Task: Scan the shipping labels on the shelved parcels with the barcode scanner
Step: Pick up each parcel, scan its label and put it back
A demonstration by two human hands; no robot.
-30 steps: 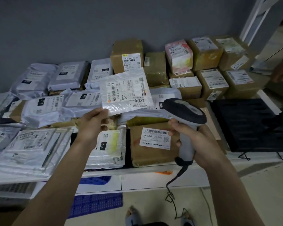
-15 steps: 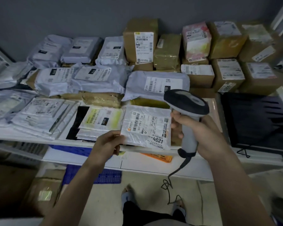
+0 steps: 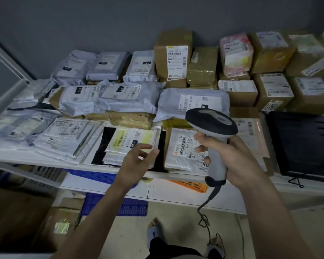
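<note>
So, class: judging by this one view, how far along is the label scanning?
Done: unclear, since nothing marks a scanned label. In hand: the right hand grips the barcode scanner above a clear-bagged parcel; the open left hand hovers over the yellow-labelled parcel. Left: possibly the other shelved parcels.

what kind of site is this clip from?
Likely a parcel depot or pickup point: a white shelf packed with grey poly mailers and labelled cardboard boxes, and a corded barcode scanner in the right hand.
</note>
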